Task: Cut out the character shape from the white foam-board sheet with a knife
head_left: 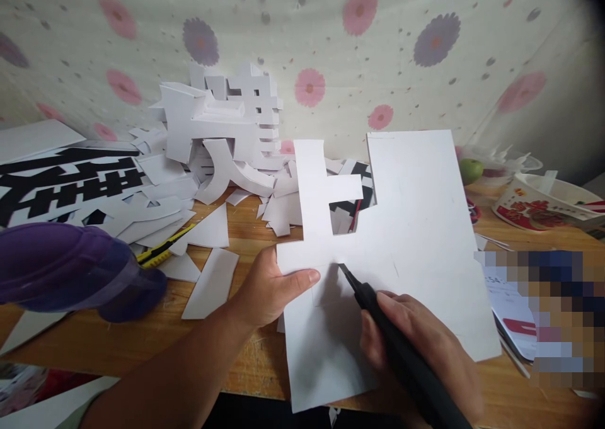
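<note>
A large white foam board (416, 227) is held up at a tilt over the table, with part of a character shape cut free along its upper left. My left hand (276, 287) grips the board's left edge, thumb flat on the front and fingers hidden behind. In my right hand (416, 341) is a black pen-shaped cutter (378, 322), its narrow blade tip touching the board near the middle. Faint lines are visible on the board below the tip. The board's lower part is in shadow.
White cut-out characters (212, 126) stand at the back, among scraps and black-patterned sheets (70, 183). A yellow utility knife (165, 246) lies left, beside a purple translucent container (70, 271). To the right are a paper bowl (543, 202), a green apple (471, 171) and a partly blurred phone (510, 309).
</note>
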`<control>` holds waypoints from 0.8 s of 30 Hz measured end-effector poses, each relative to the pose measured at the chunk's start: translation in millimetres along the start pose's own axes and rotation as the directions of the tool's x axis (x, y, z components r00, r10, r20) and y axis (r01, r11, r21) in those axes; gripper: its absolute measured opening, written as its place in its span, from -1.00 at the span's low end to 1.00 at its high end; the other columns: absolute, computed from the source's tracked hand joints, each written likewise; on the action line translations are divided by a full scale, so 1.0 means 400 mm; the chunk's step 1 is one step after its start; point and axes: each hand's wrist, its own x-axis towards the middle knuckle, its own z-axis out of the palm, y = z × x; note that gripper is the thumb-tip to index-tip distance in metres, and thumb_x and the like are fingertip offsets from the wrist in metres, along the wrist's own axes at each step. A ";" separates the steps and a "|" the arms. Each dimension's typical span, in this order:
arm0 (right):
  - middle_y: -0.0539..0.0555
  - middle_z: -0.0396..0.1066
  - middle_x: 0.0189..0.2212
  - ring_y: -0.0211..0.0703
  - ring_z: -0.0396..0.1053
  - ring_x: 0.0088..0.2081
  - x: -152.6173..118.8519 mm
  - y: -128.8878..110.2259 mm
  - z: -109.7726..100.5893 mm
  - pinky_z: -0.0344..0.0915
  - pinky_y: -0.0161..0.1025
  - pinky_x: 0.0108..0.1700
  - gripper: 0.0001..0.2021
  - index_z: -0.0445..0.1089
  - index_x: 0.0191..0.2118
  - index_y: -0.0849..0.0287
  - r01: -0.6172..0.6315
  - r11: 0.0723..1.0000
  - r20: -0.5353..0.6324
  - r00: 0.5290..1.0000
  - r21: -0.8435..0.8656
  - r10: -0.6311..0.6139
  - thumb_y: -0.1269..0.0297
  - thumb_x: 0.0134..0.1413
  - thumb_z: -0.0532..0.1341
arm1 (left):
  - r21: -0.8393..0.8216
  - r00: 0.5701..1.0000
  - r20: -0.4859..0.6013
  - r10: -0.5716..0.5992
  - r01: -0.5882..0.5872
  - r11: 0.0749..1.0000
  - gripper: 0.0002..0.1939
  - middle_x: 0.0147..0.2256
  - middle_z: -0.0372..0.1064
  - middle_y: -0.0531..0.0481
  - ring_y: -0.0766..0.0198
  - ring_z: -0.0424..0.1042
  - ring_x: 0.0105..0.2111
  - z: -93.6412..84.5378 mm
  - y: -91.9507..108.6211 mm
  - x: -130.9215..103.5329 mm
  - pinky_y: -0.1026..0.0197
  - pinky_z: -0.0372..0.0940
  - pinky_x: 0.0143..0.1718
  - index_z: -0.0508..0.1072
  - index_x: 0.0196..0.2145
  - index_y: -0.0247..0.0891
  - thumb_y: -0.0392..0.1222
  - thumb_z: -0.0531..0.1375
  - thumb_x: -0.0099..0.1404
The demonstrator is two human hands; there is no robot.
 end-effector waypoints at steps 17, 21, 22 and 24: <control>-0.02 0.48 -0.48 -0.24 0.48 -0.50 -0.034 0.007 0.009 0.50 -0.36 -0.44 -0.75 0.41 -0.18 0.19 0.097 0.991 -0.090 0.990 -0.095 -0.106 0.50 -0.04 0.34 | -0.026 0.998 -0.041 0.041 -0.042 0.999 -0.84 -0.25 0.58 0.02 0.19 0.51 -0.25 0.008 -0.009 -0.006 0.23 0.38 -0.23 0.58 -0.23 -0.17 -0.20 0.32 0.18; 0.01 0.49 -0.39 -0.23 0.50 -0.36 -0.060 -0.005 0.024 0.52 -0.33 -0.24 -0.64 0.43 -0.12 0.29 0.040 0.992 -0.194 0.979 -0.119 -0.063 0.54 -0.11 0.40 | -0.054 0.998 -0.053 0.023 -0.026 0.998 -0.83 -0.26 0.59 0.03 0.21 0.51 -0.27 0.011 -0.007 -0.009 0.24 0.39 -0.24 0.58 -0.22 -0.16 -0.21 0.32 0.19; 0.00 0.48 -0.39 -0.24 0.50 -0.37 -0.063 -0.007 0.024 0.52 -0.34 -0.23 -0.65 0.44 -0.12 0.30 0.035 0.992 -0.194 0.979 -0.120 -0.058 0.54 -0.11 0.40 | -0.057 0.998 -0.057 0.021 -0.024 0.998 -0.84 -0.27 0.59 0.04 0.21 0.52 -0.28 0.012 -0.006 -0.009 0.24 0.40 -0.24 0.58 -0.23 -0.16 -0.21 0.32 0.19; -0.01 0.47 -0.41 -0.25 0.49 -0.40 -0.062 -0.010 0.019 0.52 -0.34 -0.25 -0.66 0.43 -0.12 0.30 0.062 0.991 -0.174 0.981 -0.114 -0.082 0.52 -0.09 0.38 | -0.054 0.997 -0.072 0.019 -0.023 0.998 -0.85 -0.28 0.59 0.04 0.22 0.51 -0.29 0.014 -0.004 -0.010 0.25 0.39 -0.26 0.58 -0.25 -0.17 -0.21 0.33 0.18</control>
